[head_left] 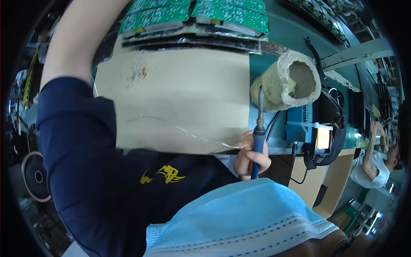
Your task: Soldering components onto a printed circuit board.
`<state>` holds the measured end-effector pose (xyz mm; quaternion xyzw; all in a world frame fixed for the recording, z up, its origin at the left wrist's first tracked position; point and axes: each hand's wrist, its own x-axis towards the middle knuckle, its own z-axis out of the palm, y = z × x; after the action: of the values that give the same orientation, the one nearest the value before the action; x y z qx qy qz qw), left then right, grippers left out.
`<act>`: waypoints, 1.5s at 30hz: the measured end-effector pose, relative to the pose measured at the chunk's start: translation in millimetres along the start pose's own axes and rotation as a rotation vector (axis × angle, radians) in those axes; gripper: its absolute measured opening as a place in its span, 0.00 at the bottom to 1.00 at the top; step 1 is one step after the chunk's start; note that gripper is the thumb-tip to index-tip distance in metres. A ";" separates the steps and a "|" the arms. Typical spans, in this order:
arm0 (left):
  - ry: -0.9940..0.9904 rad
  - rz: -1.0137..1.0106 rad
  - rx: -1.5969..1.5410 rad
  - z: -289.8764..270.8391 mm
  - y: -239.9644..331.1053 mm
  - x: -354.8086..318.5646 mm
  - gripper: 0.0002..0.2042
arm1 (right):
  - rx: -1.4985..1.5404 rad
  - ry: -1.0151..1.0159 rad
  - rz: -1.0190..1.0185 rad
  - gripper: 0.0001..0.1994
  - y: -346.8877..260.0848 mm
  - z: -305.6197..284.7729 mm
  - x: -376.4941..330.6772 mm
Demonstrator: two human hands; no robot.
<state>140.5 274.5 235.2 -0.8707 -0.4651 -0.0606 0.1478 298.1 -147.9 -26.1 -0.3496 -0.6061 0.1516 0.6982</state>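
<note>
My right hand (244, 165) is closed round the blue handle of a soldering iron (258, 139), held upright in the picture with its metal tip pointing away from me. A thin silvery wire (229, 146), which looks like solder, runs left from the fingers of this hand over a tan sheet (184, 94). My left forearm (70, 47) stretches up past the top left edge, so the left hand is out of sight. Near that arm, green circuit boards (231, 16) lie in rows at the far side, above dark, shiny, blurred layers.
Right of the sheet, a crusted, pale yellow hollow cylinder (274, 85) lies close to the iron's tip. Beyond it are a blue box (297, 124), black straps and cables. A cardboard box (336, 180) stands lower right. Another person (374, 165) is at the far right.
</note>
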 end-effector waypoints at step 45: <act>-0.371 0.645 -0.232 -32.6 92.8 -181.6 0.22 | -0.045 -0.088 0.042 0.14 -13.8 15.7 24.3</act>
<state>116.7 71.8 203.4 -0.9793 -0.1764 0.0951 -0.0270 285.5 -137.5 1.5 -0.3709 -0.6318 0.1679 0.6596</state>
